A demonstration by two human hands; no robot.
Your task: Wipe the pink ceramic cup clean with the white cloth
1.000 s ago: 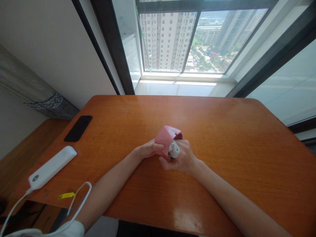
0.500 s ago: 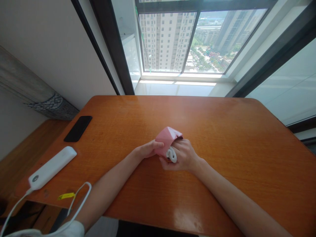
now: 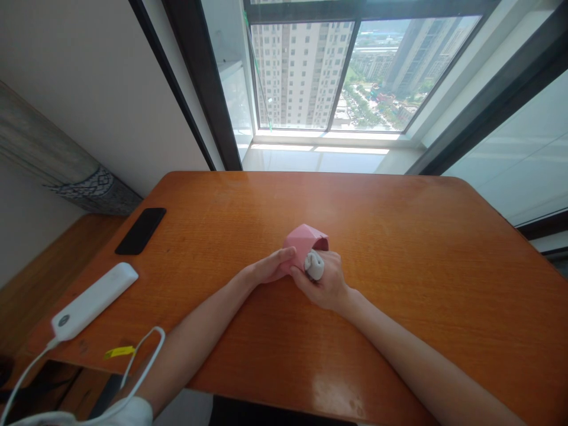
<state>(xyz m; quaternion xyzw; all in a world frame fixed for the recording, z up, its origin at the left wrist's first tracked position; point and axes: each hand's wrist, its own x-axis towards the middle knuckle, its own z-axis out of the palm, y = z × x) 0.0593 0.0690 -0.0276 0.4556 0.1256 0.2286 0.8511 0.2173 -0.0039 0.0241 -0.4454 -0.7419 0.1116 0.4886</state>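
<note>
On the head feed, the person's left fingers point(image 3: 284, 258) have drawn back from the top of the crumpled pink cloth sleeve point(image 3: 306, 238). Half a second ago they lay across it; now only their tips rest on its near-left edge, almost straight and gripping nothing that I can see. The right fingers point(image 3: 332, 261) are curled close around the rolled white cloth bundle point(image 3: 314, 265), which sits in the sleeve's mouth and shows more plainly than before. I cannot tell how deep it goes.

The sleeve stands between the two sets of fingers, on the orange-brown wooden counter point(image 3: 399, 284). Well to the left of the fingers lie a flat black smartphone point(image 3: 141, 231) and a long white plastic device point(image 3: 93, 302), with a thin white cable point(image 3: 151, 338) and a small yellow tag point(image 3: 119, 352) nearer the counter's front edge. Beyond the fingers, past a pale glossy sill point(image 3: 315, 158), a tall dark-framed window point(image 3: 302, 77) looks out on high-rise apartment towers point(image 3: 302, 74).
</note>
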